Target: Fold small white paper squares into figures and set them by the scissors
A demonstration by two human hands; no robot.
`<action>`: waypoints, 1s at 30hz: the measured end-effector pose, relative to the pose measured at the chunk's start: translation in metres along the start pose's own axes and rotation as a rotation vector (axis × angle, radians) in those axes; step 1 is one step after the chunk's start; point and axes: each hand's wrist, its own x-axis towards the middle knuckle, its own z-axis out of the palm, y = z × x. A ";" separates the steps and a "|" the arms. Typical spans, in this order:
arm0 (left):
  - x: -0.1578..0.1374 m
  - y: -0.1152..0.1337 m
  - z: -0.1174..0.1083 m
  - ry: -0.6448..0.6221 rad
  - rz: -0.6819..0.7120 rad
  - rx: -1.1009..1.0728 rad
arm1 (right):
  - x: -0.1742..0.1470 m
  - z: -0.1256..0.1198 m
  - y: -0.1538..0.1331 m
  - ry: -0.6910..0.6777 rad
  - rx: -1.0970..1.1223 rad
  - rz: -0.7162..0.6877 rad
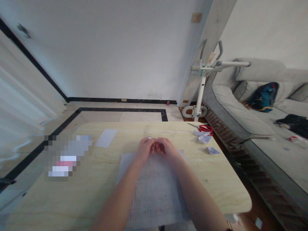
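Note:
My left hand (pixel 145 148) and my right hand (pixel 166 147) meet over the middle of the table, fingers curled inward and fingertips together. Between them they pinch a small piece of white paper (pixel 150 138); only a sliver of its edge shows past the fingers, so its shape is hidden. Beneath my hands and forearms lies a large printed sheet (pixel 156 192) with rows of fine marks, too blurred to read. To the left rests a blank white slip of paper (pixel 106 138). On the right are folded white papers (pixel 204 138) and a small folded paper piece (pixel 212 150).
Red-handled scissors (pixel 205 129) lie at the table's far right corner, blades pointing left. A pixelated patch covers items on the left of the wooden table (pixel 211 183). Beyond stand white exercise equipment (pixel 200 93) and a grey sofa (pixel 252 128) with a blue backpack (pixel 264 98).

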 end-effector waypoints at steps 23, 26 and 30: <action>-0.004 0.001 -0.015 -0.368 -0.294 -0.203 | -0.003 -0.017 0.006 -0.394 0.050 0.213; -0.005 0.004 -0.014 -0.406 -0.334 -0.228 | -0.003 -0.018 0.004 -0.455 0.047 0.180; -0.007 0.009 -0.011 -0.431 -0.321 -0.234 | -0.004 -0.018 0.000 -0.487 0.010 0.156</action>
